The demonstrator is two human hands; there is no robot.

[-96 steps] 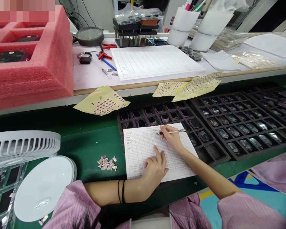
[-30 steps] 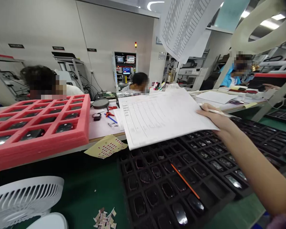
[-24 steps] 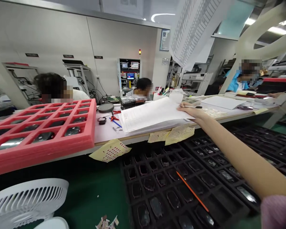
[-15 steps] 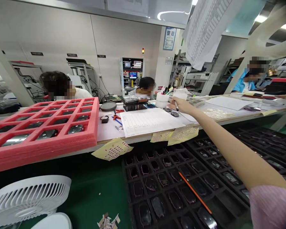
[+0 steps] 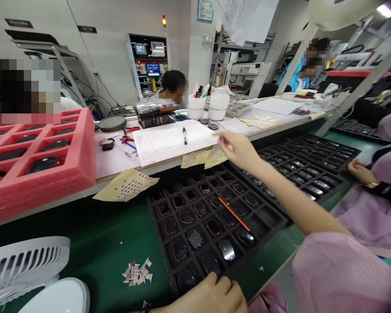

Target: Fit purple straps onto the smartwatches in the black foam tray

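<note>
My right hand hangs in the air just past the shelf edge, fingers apart and holding nothing. It is nearest to a printed paper form lying on the white shelf, with a black pen resting on the form. My left hand shows only in part at the bottom edge, by the front rim of a black foam tray. That tray holds several dark oval device parts, and an orange stick lies across it.
A pink foam tray stands at left, with a white fan below it. Yellow sheets of pink labels hang from the shelf edge. A co-worker's hand rests at right beside another black tray.
The form has gone from my right hand onto the shelf, and the pen now lies on it, let go. My left hand has come into view at the bottom as the view turned.
</note>
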